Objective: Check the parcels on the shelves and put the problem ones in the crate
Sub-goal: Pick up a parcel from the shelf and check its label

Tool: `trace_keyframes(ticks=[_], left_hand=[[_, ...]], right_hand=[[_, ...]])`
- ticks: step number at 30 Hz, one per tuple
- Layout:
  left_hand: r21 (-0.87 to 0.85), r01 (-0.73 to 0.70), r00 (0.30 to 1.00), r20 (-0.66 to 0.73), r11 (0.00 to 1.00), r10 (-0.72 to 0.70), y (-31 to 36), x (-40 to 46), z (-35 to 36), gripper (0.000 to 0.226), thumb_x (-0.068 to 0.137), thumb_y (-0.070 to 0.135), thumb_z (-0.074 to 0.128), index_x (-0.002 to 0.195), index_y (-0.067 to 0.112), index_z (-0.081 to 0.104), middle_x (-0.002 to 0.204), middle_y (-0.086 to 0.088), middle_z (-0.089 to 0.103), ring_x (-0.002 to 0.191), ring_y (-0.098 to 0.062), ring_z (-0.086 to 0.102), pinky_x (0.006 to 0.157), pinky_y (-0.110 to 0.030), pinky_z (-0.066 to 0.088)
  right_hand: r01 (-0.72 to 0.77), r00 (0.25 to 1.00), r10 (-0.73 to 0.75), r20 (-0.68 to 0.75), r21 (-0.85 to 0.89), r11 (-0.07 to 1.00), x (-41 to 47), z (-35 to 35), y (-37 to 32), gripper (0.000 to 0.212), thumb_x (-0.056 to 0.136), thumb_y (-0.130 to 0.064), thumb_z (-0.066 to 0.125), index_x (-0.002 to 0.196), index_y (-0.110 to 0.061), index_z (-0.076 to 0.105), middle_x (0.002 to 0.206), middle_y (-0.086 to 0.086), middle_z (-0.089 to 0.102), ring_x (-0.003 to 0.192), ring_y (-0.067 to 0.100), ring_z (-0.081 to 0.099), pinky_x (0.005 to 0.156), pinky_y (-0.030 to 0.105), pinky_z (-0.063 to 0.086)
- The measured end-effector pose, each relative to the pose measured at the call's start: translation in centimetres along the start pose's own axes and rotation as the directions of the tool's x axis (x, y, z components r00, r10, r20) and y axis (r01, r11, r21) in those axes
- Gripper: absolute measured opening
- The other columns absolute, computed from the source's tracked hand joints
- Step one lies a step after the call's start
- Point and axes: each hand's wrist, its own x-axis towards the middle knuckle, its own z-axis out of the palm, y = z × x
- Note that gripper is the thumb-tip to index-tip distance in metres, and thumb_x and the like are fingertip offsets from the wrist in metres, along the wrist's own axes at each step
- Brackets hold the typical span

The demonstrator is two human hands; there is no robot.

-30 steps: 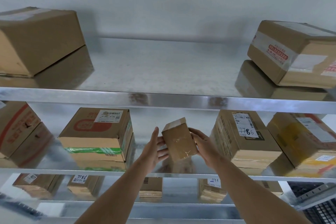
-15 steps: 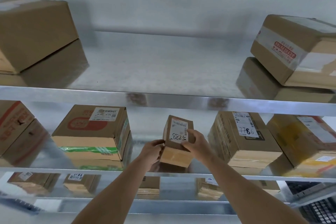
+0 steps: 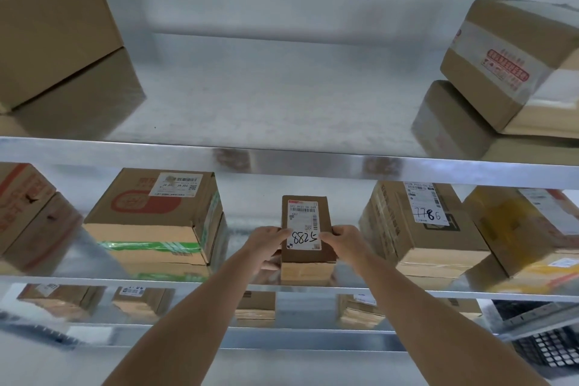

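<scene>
Reading the steel shelving (image 3: pixel 282 163) first helps: its sheets are smooth, bright and mirror-like, so a box slides easily and should be set flat, well back from the lip. Big brown cardboard cartons, one with green tape (image 3: pixel 150 222) and one marked 7786 (image 3: pixel 419 222), flank the small parcel (image 3: pixel 307 229), a narrow taped cardboard block resting on the middle shelf with its white label numbered 8825 facing up. Left hand (image 3: pixel 266 244) and right hand (image 3: pixel 344 243) grip its two sides with curled fingers; I judge a square, even hold best while checking corners and tape.

Head view, close, facing shelves (image 3: pixel 282 160)
</scene>
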Motion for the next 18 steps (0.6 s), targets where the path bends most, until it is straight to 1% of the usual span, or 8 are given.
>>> trace_keyframes(ticks=[1,3,6,8,10,12,15,18], left_hand=[[0.011,0.014,1.000,0.009,1.000,-0.014,0.2,-0.1,0.0,0.031,0.097,0.034,0.071,0.121,0.014,0.066,0.121,-0.007,0.074,0.115,-0.032,0.066,0.097,-0.060,0.057],[0.038,0.034,0.999,0.019,0.999,-0.034,0.3,-0.2,-0.1,0.037,0.095,0.032,0.075,0.124,0.011,0.066,0.120,-0.009,0.074,0.113,-0.033,0.068,0.096,-0.060,0.058],[0.092,0.039,0.999,-0.011,0.995,-0.038,0.4,0.0,-0.4,0.049,0.089,0.032,0.082,0.126,0.006,0.065,0.120,-0.011,0.075,0.109,-0.032,0.070,0.087,-0.055,0.062],[0.135,0.029,0.999,-0.029,0.990,-0.025,0.7,0.2,-0.3,0.049,0.086,0.029,0.085,0.124,0.003,0.066,0.120,-0.012,0.075,0.110,-0.031,0.070,0.086,-0.054,0.062],[0.167,0.022,0.999,-0.038,0.986,-0.016,1.3,0.0,0.0,0.041,0.087,0.025,0.085,0.116,0.001,0.067,0.118,-0.012,0.075,0.110,-0.032,0.070,0.088,-0.056,0.061],[0.196,0.032,0.999,-0.043,0.980,-0.024,1.8,0.1,0.3,0.036,0.087,0.023,0.085,0.109,0.002,0.065,0.115,-0.013,0.076,0.106,-0.032,0.073,0.084,-0.054,0.062],[0.216,0.068,0.997,-0.043,0.974,-0.060,2.1,0.4,0.2,0.040,0.085,0.025,0.086,0.111,0.003,0.064,0.112,-0.014,0.077,0.100,-0.031,0.075,0.083,-0.054,0.064],[0.223,0.088,0.996,-0.044,0.971,-0.080,2.0,0.7,0.2,0.041,0.085,0.026,0.086,0.111,0.003,0.063,0.110,-0.013,0.077,0.100,-0.030,0.075,0.082,-0.054,0.064]], right_hand=[[-0.022,1.000,0.022,0.001,0.002,1.000,0.1,0.0,0.0,0.020,0.100,-0.022,0.066,0.113,-0.007,0.070,0.114,0.010,0.077,0.094,0.023,0.075,0.081,0.033,0.064],[-0.089,0.996,0.088,0.022,0.049,0.995,0.2,-0.2,-0.1,0.013,0.098,-0.020,0.070,0.102,-0.008,0.067,0.110,0.011,0.077,0.095,0.026,0.075,0.085,0.039,0.064],[-0.190,0.980,0.181,0.087,0.118,0.975,0.1,-0.5,-0.8,0.015,0.094,-0.013,0.075,0.096,-0.004,0.063,0.101,0.011,0.076,0.086,0.023,0.075,0.076,0.038,0.064],[-0.231,0.970,0.221,0.097,0.106,0.967,0.4,-0.6,-1.0,0.020,0.092,-0.014,0.077,0.100,-0.003,0.062,0.100,0.011,0.077,0.082,0.024,0.076,0.073,0.039,0.065],[-0.256,0.965,0.250,0.077,0.079,0.964,0.6,-0.5,-1.3,0.028,0.091,-0.019,0.079,0.106,-0.002,0.063,0.102,0.013,0.078,0.084,0.026,0.078,0.072,0.041,0.066],[-0.267,0.962,0.263,0.069,0.057,0.962,0.8,-0.4,-1.5,0.031,0.091,-0.021,0.079,0.109,-0.002,0.062,0.102,0.014,0.078,0.083,0.026,0.078,0.068,0.039,0.066],[-0.279,0.958,0.275,0.079,0.055,0.959,0.8,-0.4,-1.9,0.032,0.091,-0.021,0.079,0.110,-0.002,0.061,0.103,0.014,0.077,0.083,0.026,0.078,0.058,0.037,0.063],[-0.297,0.952,0.291,0.095,0.061,0.953,0.8,-0.5,-1.9,0.033,0.090,-0.021,0.081,0.109,-0.001,0.063,0.101,0.014,0.078,0.082,0.026,0.078,0.058,0.036,0.062]])
